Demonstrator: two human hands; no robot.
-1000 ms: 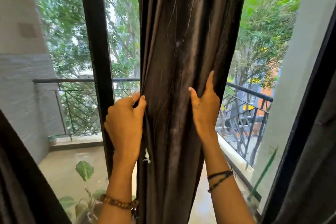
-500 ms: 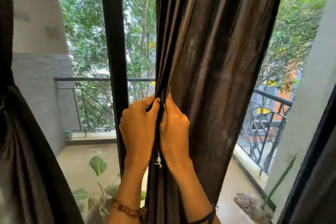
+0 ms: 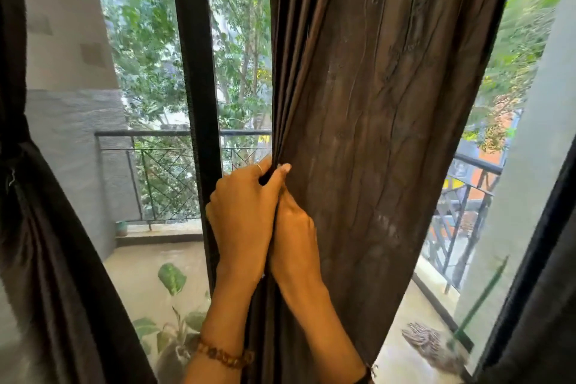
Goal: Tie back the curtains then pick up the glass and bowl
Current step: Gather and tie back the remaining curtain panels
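Observation:
A dark brown curtain (image 3: 383, 121) hangs in the middle of the window, bunched into folds along its left edge. My left hand (image 3: 243, 212) grips that gathered left edge between thumb and fingers. My right hand (image 3: 296, 234) lies right beside it, pressed against the left hand, with its fingers tucked into the curtain folds and hidden. A second dark curtain (image 3: 46, 227) hangs drawn in at the far left. Another dark curtain (image 3: 542, 290) shows at the right edge. No glass or bowl is in view.
A black window frame post (image 3: 194, 103) stands just left of my hands. Beyond the glass are a balcony with a metal railing (image 3: 162, 134), a leafy potted plant (image 3: 174, 315) and a broom with a green handle (image 3: 448, 340).
My right hand has moved left across the curtain from its right side to beside my left hand, gathering the fabric into folds. The view has shifted, bringing the left curtain into sight.

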